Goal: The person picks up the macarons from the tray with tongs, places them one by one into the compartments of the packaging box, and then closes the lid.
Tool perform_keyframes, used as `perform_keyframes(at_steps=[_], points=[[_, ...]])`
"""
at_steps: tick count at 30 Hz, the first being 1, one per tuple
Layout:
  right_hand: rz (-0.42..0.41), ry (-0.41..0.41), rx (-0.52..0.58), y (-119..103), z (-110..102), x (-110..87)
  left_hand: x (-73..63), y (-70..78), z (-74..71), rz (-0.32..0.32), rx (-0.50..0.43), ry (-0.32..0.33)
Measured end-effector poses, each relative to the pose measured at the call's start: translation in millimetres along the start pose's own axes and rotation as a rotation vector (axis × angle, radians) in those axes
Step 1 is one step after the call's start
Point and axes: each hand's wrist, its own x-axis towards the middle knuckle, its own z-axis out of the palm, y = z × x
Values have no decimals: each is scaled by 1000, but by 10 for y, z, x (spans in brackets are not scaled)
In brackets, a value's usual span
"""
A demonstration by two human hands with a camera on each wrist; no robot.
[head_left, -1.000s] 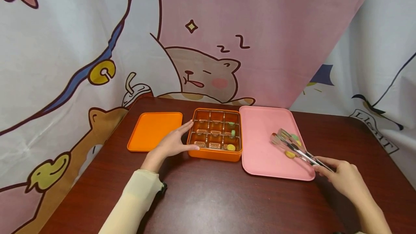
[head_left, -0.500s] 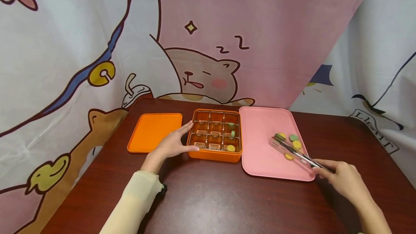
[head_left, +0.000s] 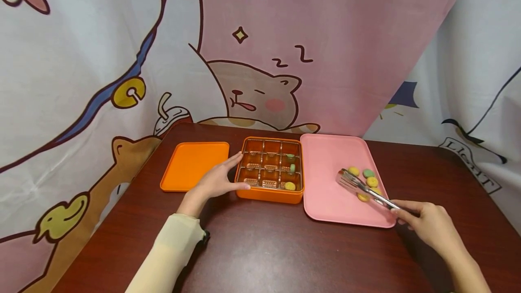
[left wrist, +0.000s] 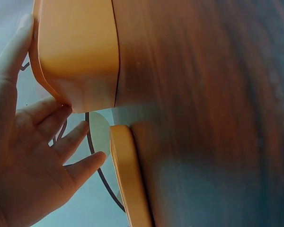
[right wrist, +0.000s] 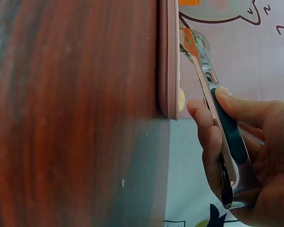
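My left hand [head_left: 217, 180] rests at the near left corner of an orange box [head_left: 268, 195], its thumb and fingers spread along the rim. In the left wrist view the left hand [left wrist: 33, 156] touches the box wall [left wrist: 78, 56] with extended fingers. My right hand [head_left: 431, 225] grips metal tongs [head_left: 366, 189] by the handles, over a pink tray [head_left: 325, 202]. Thumb and fingers wrap the tongs [right wrist: 229, 130] in the right wrist view, where green shows at their tips. Beside the tongs lie yellow macarons [head_left: 371, 181] and a green macaron [head_left: 368, 173].
The box has a clear divided insert; its right column holds a yellow macaron [head_left: 290, 186] and green ones [head_left: 292, 167]. An orange lid [head_left: 195, 164] lies to the left on the dark wooden table [head_left: 260, 248]. A patterned curtain [head_left: 342, 49] hangs behind.
The tongs' arms have come closer together over the tray, and the green macaron seen by their tips half a second ago is now covered by them. The left hand stays at the box.
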Motion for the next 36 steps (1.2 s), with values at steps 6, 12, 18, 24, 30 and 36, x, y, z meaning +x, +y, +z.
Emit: perform_keyframes(at_steps=[6, 12, 18, 24, 30, 36], points=[[-18, 33, 4, -34, -1, -14, 9, -7, 6, -2, -1, 2], [-32, 47, 24, -79, 10, -23, 5, -13, 5, 0, 8, 0], [-52, 63, 32, -126, 18, -23, 6, -19, 14, 2, 4, 3], [-66, 87, 49, -206, 11, -14, 12, -19, 17, 2, 0, 4], [-97, 103, 68, -254, 2, -15, 12, -31, 28, 11, -6, 5], [-123, 118, 84, -311, 7, 0, 16, -32, 23, 17, -14, 8]])
